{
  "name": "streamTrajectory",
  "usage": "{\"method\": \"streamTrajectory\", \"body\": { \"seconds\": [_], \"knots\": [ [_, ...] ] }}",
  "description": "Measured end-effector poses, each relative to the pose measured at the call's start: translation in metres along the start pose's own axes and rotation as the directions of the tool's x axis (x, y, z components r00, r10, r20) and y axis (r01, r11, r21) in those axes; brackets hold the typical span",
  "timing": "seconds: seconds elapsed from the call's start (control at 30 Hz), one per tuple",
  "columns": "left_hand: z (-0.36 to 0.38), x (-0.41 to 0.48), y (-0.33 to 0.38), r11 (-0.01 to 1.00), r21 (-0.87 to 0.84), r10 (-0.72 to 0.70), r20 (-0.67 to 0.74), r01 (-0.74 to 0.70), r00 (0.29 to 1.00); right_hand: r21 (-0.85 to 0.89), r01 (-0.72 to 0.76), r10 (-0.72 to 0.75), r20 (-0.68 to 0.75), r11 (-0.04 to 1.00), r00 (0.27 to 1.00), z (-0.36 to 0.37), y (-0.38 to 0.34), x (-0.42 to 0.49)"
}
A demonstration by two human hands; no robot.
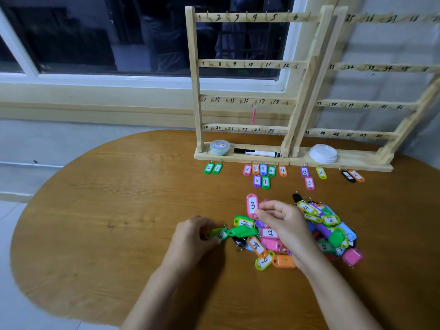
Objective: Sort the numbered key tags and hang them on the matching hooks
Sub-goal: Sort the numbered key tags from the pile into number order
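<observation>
pink tag (252, 206), grn tag (220, 235), blk-white marker (257, 152) — brown wood-grain table (119, 210)

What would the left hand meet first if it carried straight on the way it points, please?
Likely the blank green tag lying just beyond the tag 20 it pinches; depth is unclear.

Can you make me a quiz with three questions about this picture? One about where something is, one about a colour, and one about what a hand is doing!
1. Where does the marker lie?
A) on the rack's base
B) in the tag pile
C) in a hand

2. What colour is the tag numbered 3 in the right hand?
A) green
B) pink
C) orange

3. What is the left hand doing?
A) lying flat
B) pinching a green tag
C) holding the marker

Answers: 1 A, it lies on the wooden base; 2 B, its frame is pink; 3 B, it pinches the tag's end.
</observation>
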State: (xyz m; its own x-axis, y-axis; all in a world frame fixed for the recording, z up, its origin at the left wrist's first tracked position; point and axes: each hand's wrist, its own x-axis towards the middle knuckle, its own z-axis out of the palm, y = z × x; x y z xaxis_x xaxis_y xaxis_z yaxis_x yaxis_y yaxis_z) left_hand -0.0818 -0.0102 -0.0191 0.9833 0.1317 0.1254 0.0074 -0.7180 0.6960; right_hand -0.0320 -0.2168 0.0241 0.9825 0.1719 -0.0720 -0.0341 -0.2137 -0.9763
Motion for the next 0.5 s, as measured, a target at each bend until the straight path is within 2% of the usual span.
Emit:
{"method": "streamTrajectory", "body": {
  "seconds": [0.4, 0.5],
  "knots": [
    [0.004, 0.0036, -0.0033, 0.999, 0.037, -0.033, -0.071, 0.036, 0.997, -0.02, -0.024, 0.024, -0.013, 1.0, 1.0, 0.0017, -0.0005, 0.0008],
    [0.003, 0.0023, -0.0031, 0.999, 0.052, 0.003, -0.029, -0.002, 1.0, -0.012, -0.029, 0.029, -0.013, 0.999, 0.999, 0.0038, -0.0002, 0.0022]
  ]
}}
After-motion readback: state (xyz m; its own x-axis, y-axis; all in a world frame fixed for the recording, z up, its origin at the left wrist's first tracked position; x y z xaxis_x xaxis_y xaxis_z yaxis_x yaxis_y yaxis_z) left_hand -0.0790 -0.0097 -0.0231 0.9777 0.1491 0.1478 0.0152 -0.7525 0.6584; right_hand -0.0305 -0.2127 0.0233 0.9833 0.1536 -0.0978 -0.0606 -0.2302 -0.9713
